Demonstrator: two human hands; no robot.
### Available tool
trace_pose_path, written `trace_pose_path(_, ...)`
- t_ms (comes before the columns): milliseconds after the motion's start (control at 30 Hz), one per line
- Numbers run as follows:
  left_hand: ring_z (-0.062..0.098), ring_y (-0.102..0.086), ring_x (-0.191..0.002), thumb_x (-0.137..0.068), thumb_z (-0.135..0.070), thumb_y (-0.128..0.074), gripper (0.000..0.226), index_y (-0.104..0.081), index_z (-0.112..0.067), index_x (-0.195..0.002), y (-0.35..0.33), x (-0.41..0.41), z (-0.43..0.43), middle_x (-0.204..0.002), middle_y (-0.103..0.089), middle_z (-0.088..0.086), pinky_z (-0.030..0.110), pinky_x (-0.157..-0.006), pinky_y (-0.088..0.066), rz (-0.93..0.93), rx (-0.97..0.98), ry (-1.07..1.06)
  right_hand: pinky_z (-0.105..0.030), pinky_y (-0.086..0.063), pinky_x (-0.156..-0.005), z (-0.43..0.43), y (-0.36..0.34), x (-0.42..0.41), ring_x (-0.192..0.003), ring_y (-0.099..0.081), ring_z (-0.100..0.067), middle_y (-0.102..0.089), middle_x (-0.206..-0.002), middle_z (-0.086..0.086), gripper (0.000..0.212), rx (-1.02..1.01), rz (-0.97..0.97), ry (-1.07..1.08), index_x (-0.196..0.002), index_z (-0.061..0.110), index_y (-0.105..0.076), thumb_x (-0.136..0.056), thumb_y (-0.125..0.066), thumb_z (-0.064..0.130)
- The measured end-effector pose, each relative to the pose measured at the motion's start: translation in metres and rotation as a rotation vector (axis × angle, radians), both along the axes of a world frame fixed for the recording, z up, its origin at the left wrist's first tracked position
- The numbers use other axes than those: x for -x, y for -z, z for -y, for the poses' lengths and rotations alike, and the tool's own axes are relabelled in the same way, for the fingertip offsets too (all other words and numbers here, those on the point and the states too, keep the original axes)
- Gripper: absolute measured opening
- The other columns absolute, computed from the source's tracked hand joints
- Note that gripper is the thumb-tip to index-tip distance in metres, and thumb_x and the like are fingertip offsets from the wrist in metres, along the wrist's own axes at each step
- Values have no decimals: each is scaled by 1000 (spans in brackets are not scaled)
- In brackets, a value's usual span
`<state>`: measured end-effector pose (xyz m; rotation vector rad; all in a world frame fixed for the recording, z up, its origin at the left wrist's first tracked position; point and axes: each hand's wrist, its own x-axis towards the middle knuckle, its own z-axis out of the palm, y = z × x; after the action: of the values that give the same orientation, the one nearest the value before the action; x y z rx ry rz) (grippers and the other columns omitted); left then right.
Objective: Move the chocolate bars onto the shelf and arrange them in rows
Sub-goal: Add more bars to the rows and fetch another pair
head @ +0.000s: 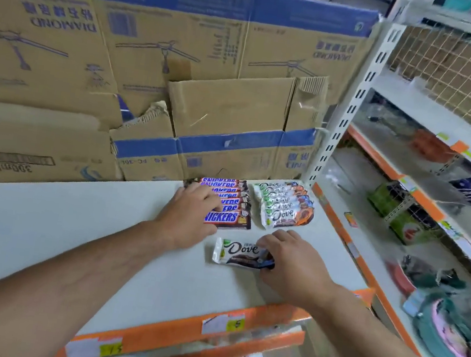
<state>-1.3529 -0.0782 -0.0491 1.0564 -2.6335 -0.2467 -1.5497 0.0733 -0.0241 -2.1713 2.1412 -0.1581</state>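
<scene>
The left hand and the right hand are bare, with the backs, knuckles and fingers uncovered. The left forearm and the right forearm are bare as well, from the wrists down to the edge of the view. Fine hair runs along both forearms. Faint tendon lines ridge the back of the right hand.
</scene>
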Motion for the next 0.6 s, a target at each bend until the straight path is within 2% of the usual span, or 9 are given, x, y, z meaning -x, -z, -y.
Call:
trace_pose_path(233, 14, -40, -117, -86, -38, -63, 33, -58, -30, -117, 2, 8, -17, -121, -52, -10, 32, -104, -27, 6, 4, -140, -27, -40, -69, 7, 6, 34, -96, -51, -16, -58, -97, 10, 39, 22, 47, -117, -107, 30, -62, -67, -61, 32)
trace_pose_path(400, 20, -47, -113, -78, -27, -72, 31, -67, -25, -109, 6, 10, -18, -115, -61, -7, 35, -94, -33, -85, 19, -186, -23, -39, -68, 10, 11, 44, -93, -49, -13, -56, -92, 12, 36, 46, 54, -123, -100, 31, -62, -65, -56, 30)
trace_pose_path(600, 19, -46, -110, -78, -27, -72, 30, -66, -26, -107, 8, 12, -12, -113, -60, -9, 35, -94, -34, -97, 13, -182, -22, -33, -66, 16, 10, 44, -93, -51, -13, -56, -93, 13, 35, 13, 74, -117, -100, 31, -63, -66, -59, 30)
